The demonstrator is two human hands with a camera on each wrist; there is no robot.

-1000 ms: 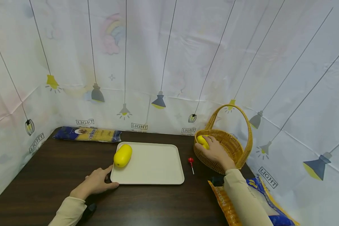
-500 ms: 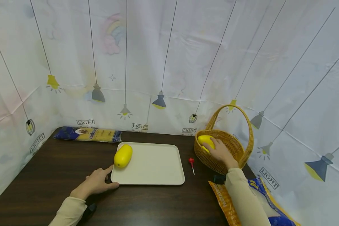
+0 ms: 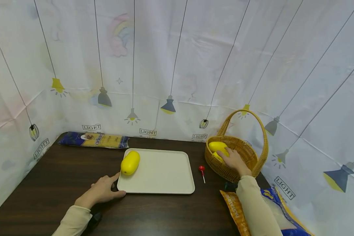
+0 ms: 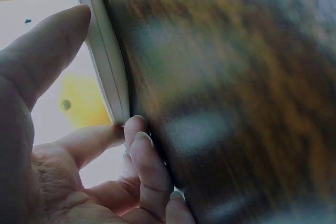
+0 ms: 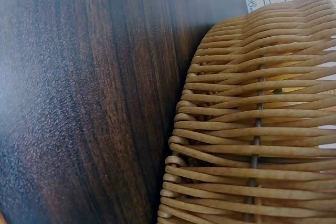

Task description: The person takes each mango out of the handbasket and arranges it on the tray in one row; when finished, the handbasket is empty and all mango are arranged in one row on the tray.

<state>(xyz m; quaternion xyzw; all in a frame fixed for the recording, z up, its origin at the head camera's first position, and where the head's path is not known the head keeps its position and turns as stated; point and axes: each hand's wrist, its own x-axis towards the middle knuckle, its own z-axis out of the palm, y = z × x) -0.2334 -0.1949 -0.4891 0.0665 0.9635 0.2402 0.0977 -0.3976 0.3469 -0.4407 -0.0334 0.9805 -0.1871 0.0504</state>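
Yellow fruit (image 3: 217, 157), nearer of basket (image 3: 221, 172) pair, long axis part-hidden | just left of right hand (image 3: 234, 162), grip unclear | left hand (image 3: 99, 190) farther, thumb and forefinger apart, touching tray (image 3: 162, 172)

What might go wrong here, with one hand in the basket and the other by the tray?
The yellow fruit on the white tray lies at its left edge, close to the left hand, so a nudge might roll it off. The red lollipop lies between the white tray and the basket, and could get knocked if the right hand crosses there.
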